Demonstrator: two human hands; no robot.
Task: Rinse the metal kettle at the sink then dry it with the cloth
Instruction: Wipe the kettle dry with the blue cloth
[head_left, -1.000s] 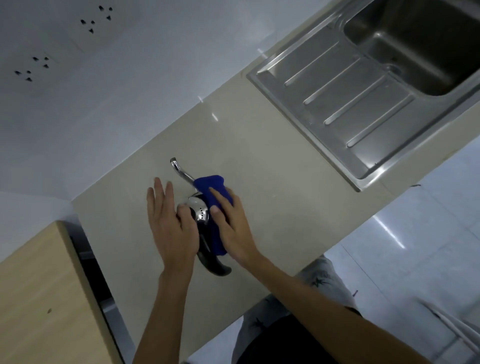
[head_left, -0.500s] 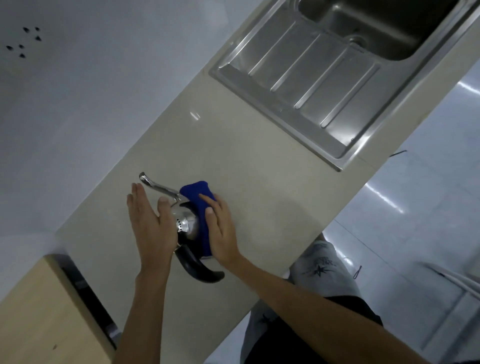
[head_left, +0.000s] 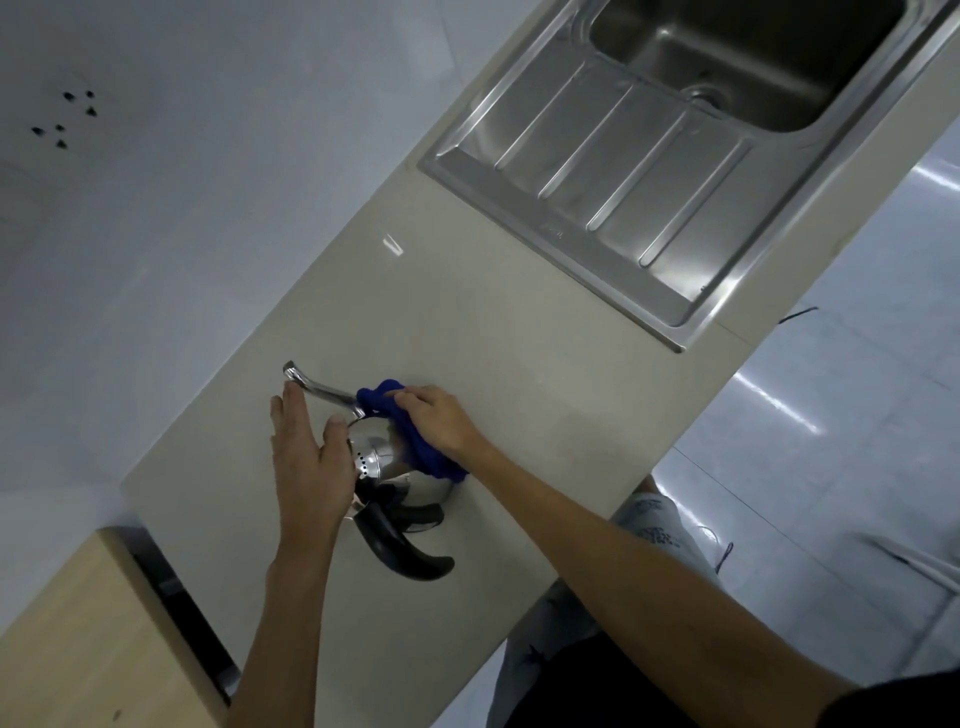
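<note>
A shiny metal kettle (head_left: 387, 460) with a long thin spout and a black handle stands on the beige counter (head_left: 519, 374). My left hand (head_left: 306, 457) lies flat against its left side, fingers straight and together, thumb on the lid. My right hand (head_left: 434, 418) presses a bunched blue cloth (head_left: 421, 447) against the kettle's right side, near the base of the spout. The cloth hides part of the body. The steel sink (head_left: 753, 62) lies at the upper right, well apart from the kettle.
A ribbed steel draining board (head_left: 613, 171) joins the sink on its left. A pale wooden cabinet (head_left: 78, 649) stands at the lower left, with a dark gap beside the counter. The counter's front edge runs diagonally, with glossy floor tiles (head_left: 831, 415) beyond. My legs show below.
My right hand has slid the blue cloth up the kettle's side toward the spout and bunched it. My left hand stays flat on the kettle. The view has shifted.
</note>
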